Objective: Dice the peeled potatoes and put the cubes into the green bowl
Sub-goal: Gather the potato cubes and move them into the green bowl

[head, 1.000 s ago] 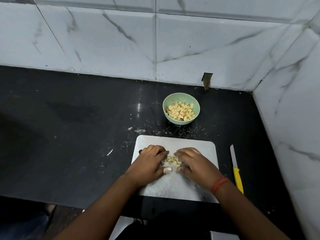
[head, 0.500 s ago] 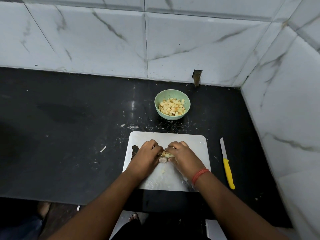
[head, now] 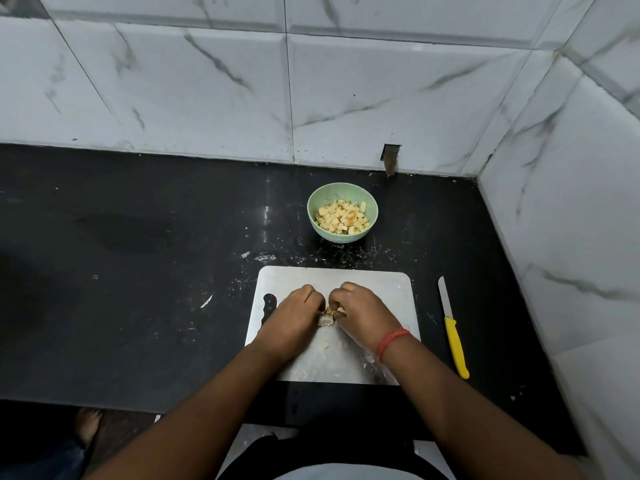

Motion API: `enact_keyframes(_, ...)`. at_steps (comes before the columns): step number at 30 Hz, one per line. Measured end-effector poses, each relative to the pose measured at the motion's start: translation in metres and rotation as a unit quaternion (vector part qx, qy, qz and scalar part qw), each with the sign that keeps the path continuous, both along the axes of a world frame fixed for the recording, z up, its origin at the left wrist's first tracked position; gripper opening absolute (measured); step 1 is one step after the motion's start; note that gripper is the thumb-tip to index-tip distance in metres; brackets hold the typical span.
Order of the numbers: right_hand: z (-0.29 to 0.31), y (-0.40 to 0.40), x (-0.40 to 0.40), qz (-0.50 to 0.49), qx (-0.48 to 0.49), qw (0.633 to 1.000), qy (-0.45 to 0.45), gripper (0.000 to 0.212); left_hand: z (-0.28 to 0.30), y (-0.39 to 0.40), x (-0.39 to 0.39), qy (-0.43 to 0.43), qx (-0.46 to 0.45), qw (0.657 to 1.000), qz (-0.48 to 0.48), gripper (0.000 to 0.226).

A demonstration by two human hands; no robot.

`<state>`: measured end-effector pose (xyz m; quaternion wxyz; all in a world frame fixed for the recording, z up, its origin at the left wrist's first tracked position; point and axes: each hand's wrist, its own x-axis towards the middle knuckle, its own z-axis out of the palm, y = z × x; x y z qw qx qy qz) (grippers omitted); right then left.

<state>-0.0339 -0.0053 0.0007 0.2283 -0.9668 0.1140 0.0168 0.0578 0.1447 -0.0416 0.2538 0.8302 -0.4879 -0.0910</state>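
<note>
On the white board [head: 374, 289], the left hand [head: 294, 315] and the right hand [head: 363, 311] sit close together near the middle, knuckles up. The fingers of both are curled inward around a small clump of potato cubes [head: 329, 315] gathered between them; only a few pale pieces show in the gap, with one thumb tip pressed against them. How many cubes each hand holds cannot be told, as the fingers hide most of the pile. A red thread band [head: 393, 341] circles the right wrist.

The green bowl [head: 342, 195] stands on the black table [head: 138, 271] just beyond the board's far edge, well filled with cubes. A knife [head: 453, 334] with a yellow handle lies on the table to the right of the board, apart from it, blade pointing away. White specks and scraps dot the table near the board and bowl.
</note>
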Motion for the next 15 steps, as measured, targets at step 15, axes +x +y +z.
enact_keyframes(15, 0.028, -0.031, 0.000, -0.237, 0.644, 0.728, 0.004, 0.012, 0.042, -0.024, 0.004, 0.309, -0.143, 0.930, 0.141, 0.017)
